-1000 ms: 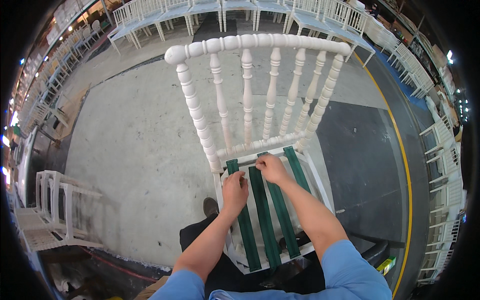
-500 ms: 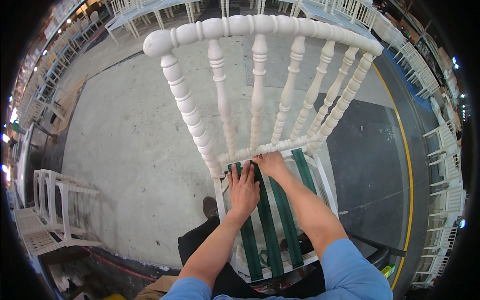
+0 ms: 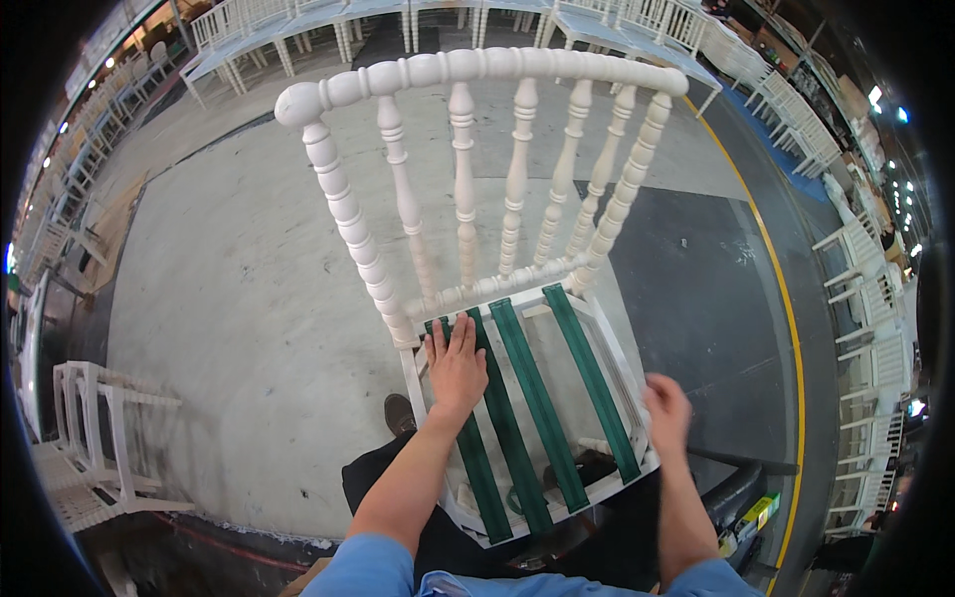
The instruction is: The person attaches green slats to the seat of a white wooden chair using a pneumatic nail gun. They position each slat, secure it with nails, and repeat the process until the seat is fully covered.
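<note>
A white chair (image 3: 502, 64) with a turned-spindle back stands in front of me, its backrest on the far side. Several green webbing straps (image 3: 537, 403) run from front to back across its open white seat frame (image 3: 622, 368). My left hand (image 3: 458, 370) lies with fingers stretched out over the far ends of the two leftmost straps, close to the backrest's lower rail (image 3: 497, 287). Just off the seat's right side hangs my right hand (image 3: 668, 410), touching nothing I can see. Its fingers are curled and blurred, so any small thing in them is hidden.
Another white chair (image 3: 104, 428) lies tipped at the left. White tables (image 3: 358, 8) line the far side, and a row of white chairs (image 3: 865, 328) runs along the right. A dark box-like thing with a yellow-green item (image 3: 761, 512) is at lower right.
My right hand has left the far end of the straps and moved back and right, outside the seat frame. My left hand stays on the straps. The chair appears further left in view.
</note>
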A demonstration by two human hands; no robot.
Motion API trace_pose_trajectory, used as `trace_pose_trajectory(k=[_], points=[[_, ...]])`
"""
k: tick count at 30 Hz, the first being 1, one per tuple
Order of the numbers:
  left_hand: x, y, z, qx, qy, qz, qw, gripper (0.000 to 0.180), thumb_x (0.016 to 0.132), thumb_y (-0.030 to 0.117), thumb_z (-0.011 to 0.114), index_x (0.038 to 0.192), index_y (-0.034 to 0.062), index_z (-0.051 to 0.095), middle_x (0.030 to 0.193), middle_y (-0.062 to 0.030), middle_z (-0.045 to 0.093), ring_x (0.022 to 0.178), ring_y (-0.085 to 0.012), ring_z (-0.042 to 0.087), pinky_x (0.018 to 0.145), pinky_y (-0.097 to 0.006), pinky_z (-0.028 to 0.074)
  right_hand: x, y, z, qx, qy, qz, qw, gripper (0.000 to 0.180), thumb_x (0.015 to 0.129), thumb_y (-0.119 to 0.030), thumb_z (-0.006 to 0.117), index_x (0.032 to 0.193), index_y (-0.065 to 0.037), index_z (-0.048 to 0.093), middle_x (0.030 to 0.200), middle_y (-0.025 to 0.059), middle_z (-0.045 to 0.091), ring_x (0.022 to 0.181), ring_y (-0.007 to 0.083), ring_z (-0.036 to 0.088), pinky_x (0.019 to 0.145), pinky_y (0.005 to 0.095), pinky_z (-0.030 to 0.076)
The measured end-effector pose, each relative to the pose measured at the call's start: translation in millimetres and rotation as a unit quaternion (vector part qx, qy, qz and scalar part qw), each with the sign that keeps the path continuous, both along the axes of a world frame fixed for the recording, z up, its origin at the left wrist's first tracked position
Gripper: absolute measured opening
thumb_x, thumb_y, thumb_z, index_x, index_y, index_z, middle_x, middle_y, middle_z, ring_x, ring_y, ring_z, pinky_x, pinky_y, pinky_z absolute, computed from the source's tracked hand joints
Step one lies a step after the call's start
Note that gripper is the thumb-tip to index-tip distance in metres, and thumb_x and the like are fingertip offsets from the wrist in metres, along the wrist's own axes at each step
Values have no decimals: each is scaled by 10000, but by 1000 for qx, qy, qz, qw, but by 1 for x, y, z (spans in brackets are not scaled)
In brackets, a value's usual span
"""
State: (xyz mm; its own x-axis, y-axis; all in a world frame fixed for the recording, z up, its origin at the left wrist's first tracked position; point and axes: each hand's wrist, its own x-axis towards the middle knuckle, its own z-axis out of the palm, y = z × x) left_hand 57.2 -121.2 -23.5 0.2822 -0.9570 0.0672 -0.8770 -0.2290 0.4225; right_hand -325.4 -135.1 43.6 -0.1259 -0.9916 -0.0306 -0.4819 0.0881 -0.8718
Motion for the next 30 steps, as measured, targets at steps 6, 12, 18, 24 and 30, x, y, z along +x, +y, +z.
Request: trace_pose_trajectory(k=[6,12,18,24,30], points=[[-3,0,4,-26,-16,2,1000,645,1019,290,632,1618,111,472,1719,-32,381,1605,-437,250,1316,-580,177,-242,232,59,89,379,-365,846,243,935,-179,754,1034,32,684,902,140,717,823,274,686,805,399,545],[-6,2,9,-43,-19,4,999,644,1004,270,644,1605,99,486,1696,-46,412,1594,-446,272,1305,-603,180,-300,341,36,276,251,-449,812,422,794,-206,792,1073,103,722,959,174,755,923,330,737,818,446,561],[-5,2,9,-41,-13,3,999,649,1009,270,634,1614,101,470,1700,-46,408,1595,-444,270,1309,-596,173,-299,335,15,215,26,-595,774,617,777,-72,721,1346,117,576,1040,195,704,904,338,721,721,465,563],[-4,4,9,-40,-12,1,999,653,1008,267,632,1616,98,463,1705,-52,398,1598,-442,262,1311,-596,169,-307,325,29,382,70,-527,756,574,883,-300,770,1361,-12,638,1110,201,723,995,321,697,898,475,574],[0,4,8,-38,-6,-3,999,665,997,263,645,1616,101,464,1709,-47,384,1604,-435,246,1312,-594,169,-264,279,86,6,70,-359,931,582,867,-50,687,1431,13,562,1216,92,668,1091,257,661,903,394,545]])
